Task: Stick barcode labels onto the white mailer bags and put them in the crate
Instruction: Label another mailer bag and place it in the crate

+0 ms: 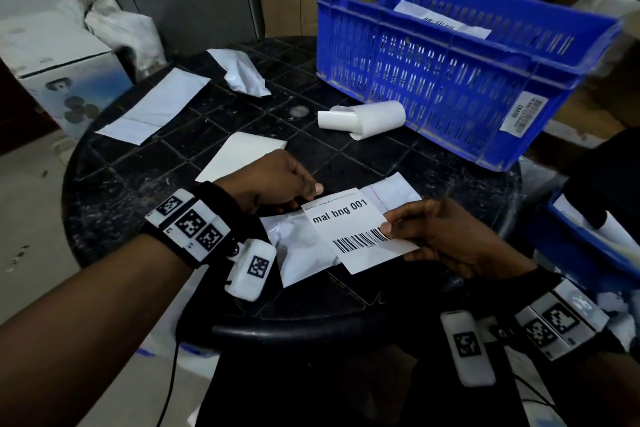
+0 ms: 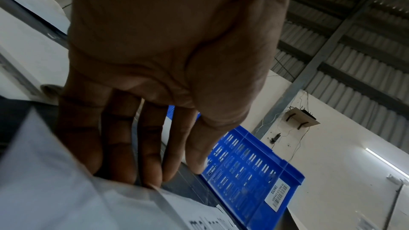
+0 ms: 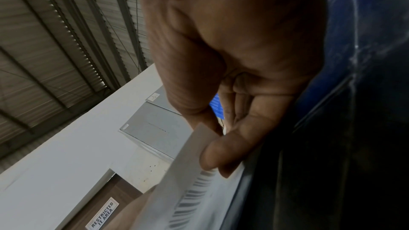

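Observation:
A white mailer bag (image 1: 301, 253) lies flat near the front of the black round table (image 1: 138, 191). Over it slants a barcode label (image 1: 356, 229) printed "mal bng 001". My right hand (image 1: 398, 236) pinches the label's right edge, thumb on the barcode. In the right wrist view the right hand (image 3: 217, 160) has its thumb on top of the label (image 3: 199, 198). My left hand (image 1: 304, 196) rests with fairly straight fingers on the mailer at the label's top-left corner. In the left wrist view the fingertips (image 2: 152, 179) touch the mailer (image 2: 44, 181). The blue crate (image 1: 450, 80) stands at the back right.
The crate holds one labelled mailer (image 1: 443, 19). A curled white label backing (image 1: 363, 118) lies before it, with a flat sheet (image 1: 239, 156), another flat mailer (image 1: 156, 111) and a crumpled one (image 1: 242, 73) to the left. Another blue bin (image 1: 588, 246) is at the right.

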Demonstrator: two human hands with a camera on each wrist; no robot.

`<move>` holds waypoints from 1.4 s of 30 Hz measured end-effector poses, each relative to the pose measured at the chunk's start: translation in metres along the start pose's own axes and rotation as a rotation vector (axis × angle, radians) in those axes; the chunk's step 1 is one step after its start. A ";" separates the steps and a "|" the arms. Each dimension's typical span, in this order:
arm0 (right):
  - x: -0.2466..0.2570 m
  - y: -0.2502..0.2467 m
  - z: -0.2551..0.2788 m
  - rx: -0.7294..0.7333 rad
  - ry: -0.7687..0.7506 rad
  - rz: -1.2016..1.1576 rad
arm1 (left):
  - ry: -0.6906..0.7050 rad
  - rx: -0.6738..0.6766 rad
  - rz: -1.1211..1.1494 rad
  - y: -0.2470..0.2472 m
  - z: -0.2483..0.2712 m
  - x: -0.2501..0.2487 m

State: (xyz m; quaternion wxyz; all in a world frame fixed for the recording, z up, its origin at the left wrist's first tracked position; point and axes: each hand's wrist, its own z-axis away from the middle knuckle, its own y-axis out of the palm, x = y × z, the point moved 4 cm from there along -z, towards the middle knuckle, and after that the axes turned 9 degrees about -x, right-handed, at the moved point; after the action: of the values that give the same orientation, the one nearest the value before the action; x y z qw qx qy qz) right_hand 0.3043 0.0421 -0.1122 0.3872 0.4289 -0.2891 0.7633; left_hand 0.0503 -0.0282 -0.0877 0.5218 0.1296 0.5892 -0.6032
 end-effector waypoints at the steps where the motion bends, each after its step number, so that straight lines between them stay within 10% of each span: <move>1: 0.000 0.000 0.000 0.006 -0.002 0.003 | 0.001 0.006 -0.005 0.001 0.000 0.000; 27: -0.003 0.003 0.001 0.019 -0.012 0.020 | -0.047 0.059 -0.005 0.006 -0.004 0.002; 33: 0.008 0.004 0.002 0.042 0.026 -0.071 | 0.239 -0.150 -0.136 -0.012 0.044 -0.012; 42: 0.010 0.012 -0.001 0.024 0.043 -0.086 | 0.136 -0.137 -0.378 0.010 0.083 0.019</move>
State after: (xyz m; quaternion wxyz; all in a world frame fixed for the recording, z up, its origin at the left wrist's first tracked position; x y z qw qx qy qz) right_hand 0.2904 0.0393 -0.1053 0.4207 0.4290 -0.2529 0.7583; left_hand 0.0881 -0.1049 -0.0861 0.3660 0.0213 0.6763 -0.6389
